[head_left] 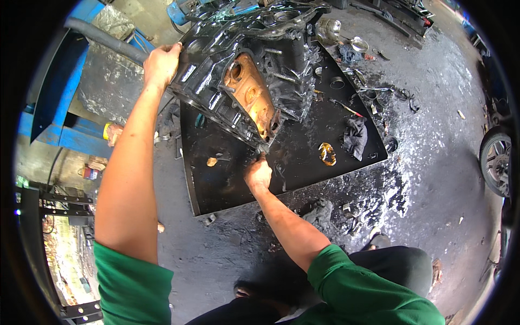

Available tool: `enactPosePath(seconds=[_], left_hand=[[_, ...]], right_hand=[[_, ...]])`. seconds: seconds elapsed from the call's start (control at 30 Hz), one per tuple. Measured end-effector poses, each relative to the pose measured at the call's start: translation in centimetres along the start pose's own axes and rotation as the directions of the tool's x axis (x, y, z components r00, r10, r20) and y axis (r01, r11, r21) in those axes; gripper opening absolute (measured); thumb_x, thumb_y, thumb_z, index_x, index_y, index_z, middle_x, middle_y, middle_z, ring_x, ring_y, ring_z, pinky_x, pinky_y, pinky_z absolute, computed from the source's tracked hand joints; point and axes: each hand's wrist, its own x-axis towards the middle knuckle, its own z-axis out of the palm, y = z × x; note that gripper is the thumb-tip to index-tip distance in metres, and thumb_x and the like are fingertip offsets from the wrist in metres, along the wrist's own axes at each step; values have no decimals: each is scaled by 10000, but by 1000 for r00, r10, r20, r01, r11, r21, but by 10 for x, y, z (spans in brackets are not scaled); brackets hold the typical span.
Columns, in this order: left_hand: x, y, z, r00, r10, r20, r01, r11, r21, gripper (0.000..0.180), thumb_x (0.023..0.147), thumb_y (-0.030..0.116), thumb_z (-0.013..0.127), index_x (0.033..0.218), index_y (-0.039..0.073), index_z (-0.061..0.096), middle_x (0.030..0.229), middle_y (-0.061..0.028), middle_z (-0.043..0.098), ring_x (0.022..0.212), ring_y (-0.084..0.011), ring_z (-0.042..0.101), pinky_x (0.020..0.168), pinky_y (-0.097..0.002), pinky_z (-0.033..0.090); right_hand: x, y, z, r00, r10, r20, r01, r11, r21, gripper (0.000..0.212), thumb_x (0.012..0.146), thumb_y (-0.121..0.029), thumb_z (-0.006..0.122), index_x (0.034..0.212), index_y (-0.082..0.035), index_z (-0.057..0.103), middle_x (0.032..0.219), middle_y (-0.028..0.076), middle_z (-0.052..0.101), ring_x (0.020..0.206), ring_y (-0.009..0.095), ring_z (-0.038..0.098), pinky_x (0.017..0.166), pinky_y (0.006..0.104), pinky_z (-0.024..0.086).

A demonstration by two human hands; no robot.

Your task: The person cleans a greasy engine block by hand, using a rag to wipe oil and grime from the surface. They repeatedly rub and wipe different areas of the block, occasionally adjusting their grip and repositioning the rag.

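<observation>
A big, oily black engine block [208, 89] is tilted over a black metal tray [238, 189], with a copper-coloured curved section [252, 95] showing in its side. My left hand [161, 66] is closed over the block's upper left edge, beside a thick dark pipe [105, 39]. Low at the block's near corner, my right hand [258, 174] is closed with its fingertips against the metal. It appears to grip that corner, though the fingers' undersides are hidden.
On the tray lie a dark rag [355, 138], a red-tipped thin tool [346, 107] and a shiny amber oil patch [327, 154]. Loose metal parts [374, 93] lie along its right side. Wet oil covers the floor [390, 200] there. A blue steel frame [73, 135] stands at left, a wheel [495, 162] at right.
</observation>
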Motion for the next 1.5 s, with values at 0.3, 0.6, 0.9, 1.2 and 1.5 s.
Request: enactPosePath(seconds=[0.3,0.6,0.9,1.2,1.5], left_hand=[[-7,6,-4,1000,-9,-16,9,1000,12,561,877,521,544,1180,74,695,1183,-215,665,1180,-375,596,1021,-417,438],[-6,1,0,1000,10,-9,-10,1000,29,540,880,523,531,1189,112,693,1214,-203,654,1198,-379,582,1033,-443,432],[-11,7,3,992,-1,-128,-1,1000,-15,432,872,412,592,958,19,750,960,-264,694,972,-399,678,899,-452,513],[-2,2,5,999,-2,-32,3,999,50,542,875,531,529,1173,111,701,1219,-199,655,1195,-386,583,1029,-450,435],[3,-4,5,1000,21,-22,-20,998,56,572,885,531,526,1214,87,676,1224,-195,654,1204,-371,582,1031,-431,429]], right_hand=[[-2,-10,0,988,-146,-41,151,977,154,435,965,-196,496,1388,-98,522,1065,255,685,1014,390,673,858,440,521],[18,40,-30,879,-205,431,-261,548,795,451,1029,-254,524,1470,-206,442,651,-57,337,494,62,303,421,220,278],[36,42,-25,924,-381,36,383,923,-42,360,1014,-295,510,1358,-214,579,966,180,718,918,298,710,780,386,538],[59,-10,-67,922,-151,356,273,907,-321,352,993,-365,490,1211,-141,652,800,194,678,703,347,678,625,460,528],[36,-80,-62,961,-138,240,267,693,-670,331,848,-138,641,1165,-65,700,1226,126,678,1140,290,653,856,416,564]])
